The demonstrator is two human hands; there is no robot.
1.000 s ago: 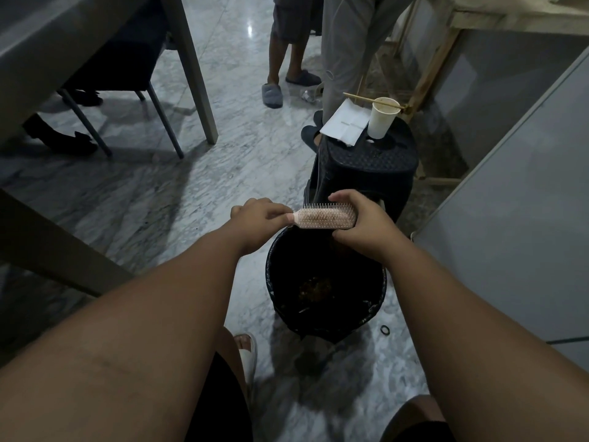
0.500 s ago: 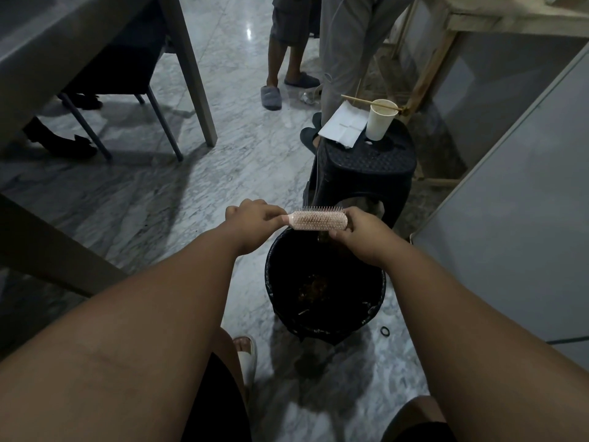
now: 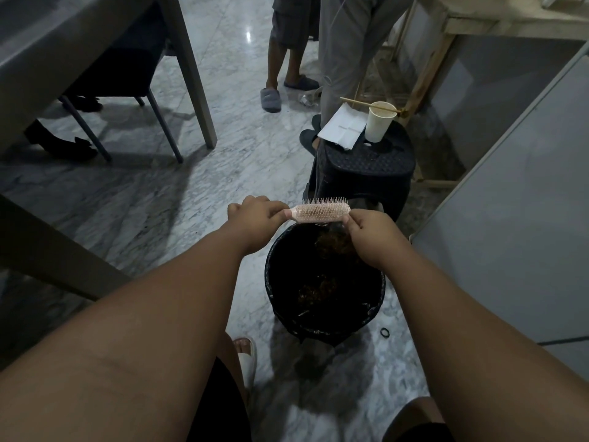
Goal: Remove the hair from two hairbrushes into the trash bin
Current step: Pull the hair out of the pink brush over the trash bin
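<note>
At centre frame we hold a pink hairbrush (image 3: 322,212) level over the far rim of the black-lined trash bin (image 3: 325,282), bristles up. Our left hand (image 3: 255,218) is clenched around the handle; our right hand (image 3: 369,237) pinches at the brush's far end, apparently on a dark tuft of hair, though the dim light blurs it. We judge it best to draw the hair off along the bristles and let go squarely above the bin. A black stool (image 3: 363,173) crowds the upper edge; open marble floor (image 3: 159,212) lies to the left.
</note>
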